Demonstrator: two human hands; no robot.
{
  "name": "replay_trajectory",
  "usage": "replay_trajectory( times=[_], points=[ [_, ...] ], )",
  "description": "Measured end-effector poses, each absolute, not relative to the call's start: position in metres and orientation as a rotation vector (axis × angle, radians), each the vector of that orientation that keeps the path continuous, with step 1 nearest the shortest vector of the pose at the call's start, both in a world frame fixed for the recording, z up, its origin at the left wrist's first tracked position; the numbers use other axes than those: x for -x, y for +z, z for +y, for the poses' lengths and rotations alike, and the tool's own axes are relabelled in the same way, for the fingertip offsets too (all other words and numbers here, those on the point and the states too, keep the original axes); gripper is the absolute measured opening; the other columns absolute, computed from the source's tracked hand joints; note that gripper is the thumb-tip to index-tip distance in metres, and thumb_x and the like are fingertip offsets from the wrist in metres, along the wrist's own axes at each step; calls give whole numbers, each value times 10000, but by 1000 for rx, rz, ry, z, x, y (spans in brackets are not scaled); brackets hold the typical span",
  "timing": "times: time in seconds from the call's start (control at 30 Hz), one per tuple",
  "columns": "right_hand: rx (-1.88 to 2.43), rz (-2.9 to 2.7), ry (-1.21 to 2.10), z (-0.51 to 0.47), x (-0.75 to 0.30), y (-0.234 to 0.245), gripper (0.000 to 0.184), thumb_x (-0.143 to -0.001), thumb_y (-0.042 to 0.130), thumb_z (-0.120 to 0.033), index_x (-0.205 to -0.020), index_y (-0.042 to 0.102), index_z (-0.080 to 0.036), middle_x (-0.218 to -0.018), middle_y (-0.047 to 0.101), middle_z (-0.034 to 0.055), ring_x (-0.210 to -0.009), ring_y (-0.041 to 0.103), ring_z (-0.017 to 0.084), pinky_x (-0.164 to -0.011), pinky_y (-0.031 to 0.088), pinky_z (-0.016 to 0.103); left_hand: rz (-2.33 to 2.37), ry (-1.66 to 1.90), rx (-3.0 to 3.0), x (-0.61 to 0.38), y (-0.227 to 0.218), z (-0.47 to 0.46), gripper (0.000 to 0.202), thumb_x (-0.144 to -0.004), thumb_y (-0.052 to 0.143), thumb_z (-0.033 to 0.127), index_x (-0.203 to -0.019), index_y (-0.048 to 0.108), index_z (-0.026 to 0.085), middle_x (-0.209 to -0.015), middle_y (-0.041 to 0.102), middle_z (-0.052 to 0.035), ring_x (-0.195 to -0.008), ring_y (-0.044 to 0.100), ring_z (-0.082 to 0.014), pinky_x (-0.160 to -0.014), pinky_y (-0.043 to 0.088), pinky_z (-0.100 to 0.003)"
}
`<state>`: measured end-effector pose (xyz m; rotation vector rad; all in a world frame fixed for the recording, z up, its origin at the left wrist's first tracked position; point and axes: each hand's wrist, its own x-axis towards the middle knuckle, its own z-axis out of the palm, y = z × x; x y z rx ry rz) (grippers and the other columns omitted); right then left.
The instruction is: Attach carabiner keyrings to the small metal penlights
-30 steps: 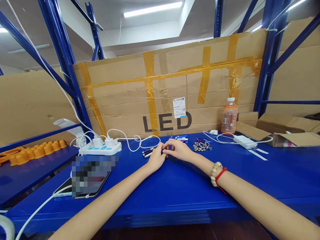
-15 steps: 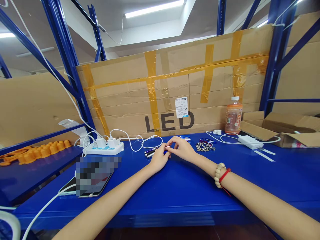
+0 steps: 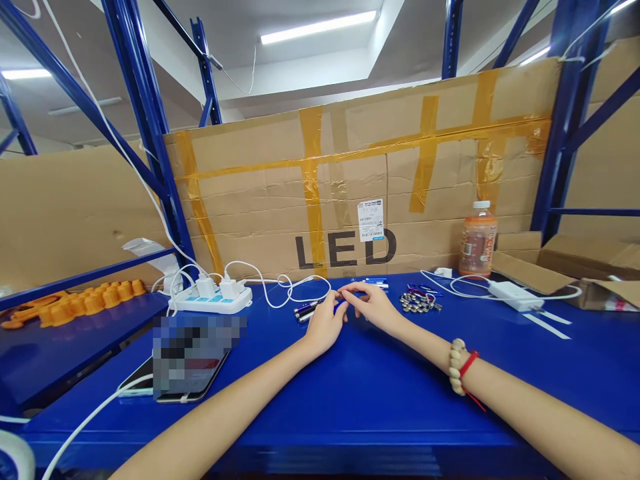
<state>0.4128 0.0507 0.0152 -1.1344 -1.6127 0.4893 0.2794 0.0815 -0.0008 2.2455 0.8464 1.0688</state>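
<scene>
Blue piece: the small blue piece [image 3: 341,305] is between the two hands, right of the power strip [image 3: 215,304] and level with its near edge; its full shape is hidden by fingers.
Left hand: the left hand [image 3: 325,325] is curled with its fingers gripping the blue piece.
Right hand: the right hand [image 3: 374,308] has its fingers bent, thumb and forefinger meeting at the piece; whether they grip it or only touch it, I cannot tell.
Dark and silver cylinders: slim cylinders [image 3: 305,313] lie just beside the left hand, right of the power strip.
Blue and white rods: thin rods [image 3: 376,283] lie farther right of the strip, behind the right hand.
Metal rings: a heap of rings [image 3: 417,302] lies right of those rods, well apart from the strip.
Tablet: the tablet [image 3: 213,377], its screen pixelated, lies in front of the strip.
Bottle: the capped bottle [image 3: 477,243] stands upright, far right of the strip.
Cardboard: a taped panel marked LED [image 3: 260,213] stands behind the strip.
</scene>
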Motion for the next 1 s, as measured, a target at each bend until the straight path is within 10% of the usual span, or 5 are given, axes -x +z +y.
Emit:
replay_trajectory(
  times=[1.0],
  points=[
    [1184,-1384,824,51,-427,19,378,-580,675,-418,-840,671,-143,-609,585,-2,-387,345,20,-357,285,177,844,1103,-2256,-277,3,79,176,-842,342,327,-920,442,205,-580,516,43,-600,510,-125,-663,384,-257]
  ],
)
